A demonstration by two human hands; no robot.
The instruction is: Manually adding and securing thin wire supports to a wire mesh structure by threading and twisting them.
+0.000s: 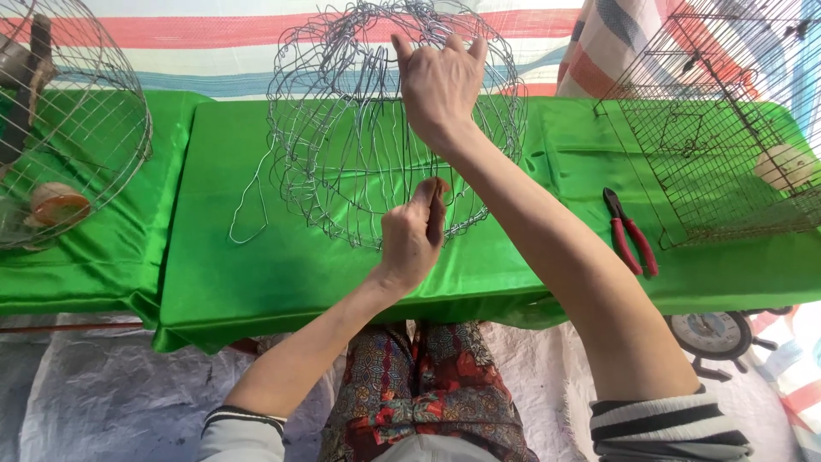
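A round cage frame of bent silver wire (342,145) stands tilted on the green cloth of the table (256,274). My right hand (438,85) reaches over it and grips the wires at its top. My left hand (412,235) is at the frame's near rim, fingers pinched on a wire there. A loose wire loop (248,214) hangs from the frame's left side onto the cloth.
Red-handled pliers (631,233) lie on the cloth to the right. A square wire cage (727,128) stands at the far right, and a round wire cage (68,128) with an orange dish stands at the left. A small scale (714,332) sits on the floor sheet.
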